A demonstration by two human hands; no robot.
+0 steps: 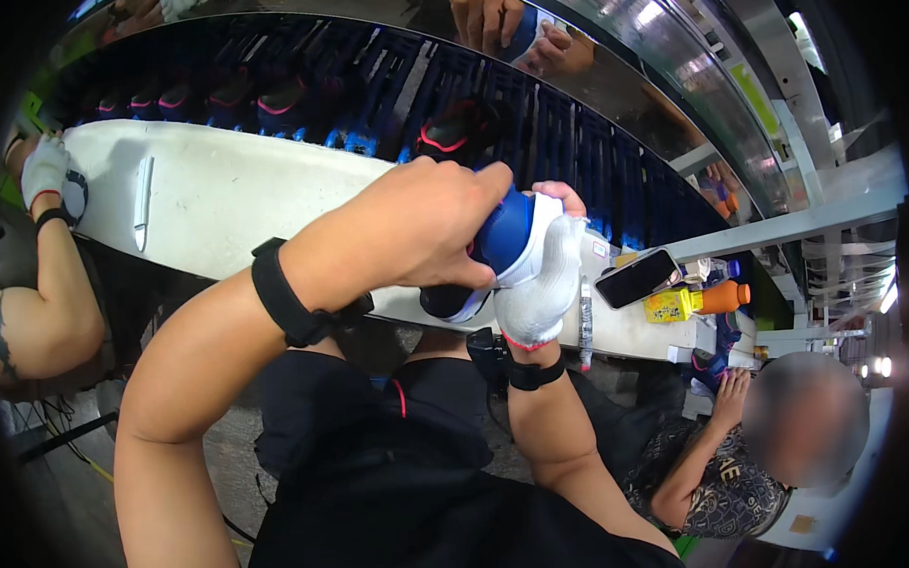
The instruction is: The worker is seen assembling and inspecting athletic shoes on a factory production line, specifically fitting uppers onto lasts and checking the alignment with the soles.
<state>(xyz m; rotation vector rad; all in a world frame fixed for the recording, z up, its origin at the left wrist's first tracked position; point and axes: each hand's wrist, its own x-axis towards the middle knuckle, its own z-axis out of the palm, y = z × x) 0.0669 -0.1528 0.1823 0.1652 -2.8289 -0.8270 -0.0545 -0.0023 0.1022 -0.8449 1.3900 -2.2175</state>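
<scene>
A blue sneaker with a white sole [505, 234] is between my hands above the pale bench. My bare left hand [450, 222] grips it from the left, thumb below and fingers curled over the top. On the other side my right hand [542, 276], in a white knit glove with bare fingertips showing, is wrapped round the white sole. Just under my left hand lies a dark rounded piece with a white rim [455, 304]; whether it belongs to the same sneaker, I cannot tell. My palms hide much of the shoe.
Behind the bench [222, 207], a slatted blue rack [368, 97] carries several dark shoes [283, 100] with pink collars. A silver pen-like tool [143, 205] lies left. At right are a phone [638, 279], yellow carton [668, 306] and orange bottle [723, 297]. Co-workers sit on both sides.
</scene>
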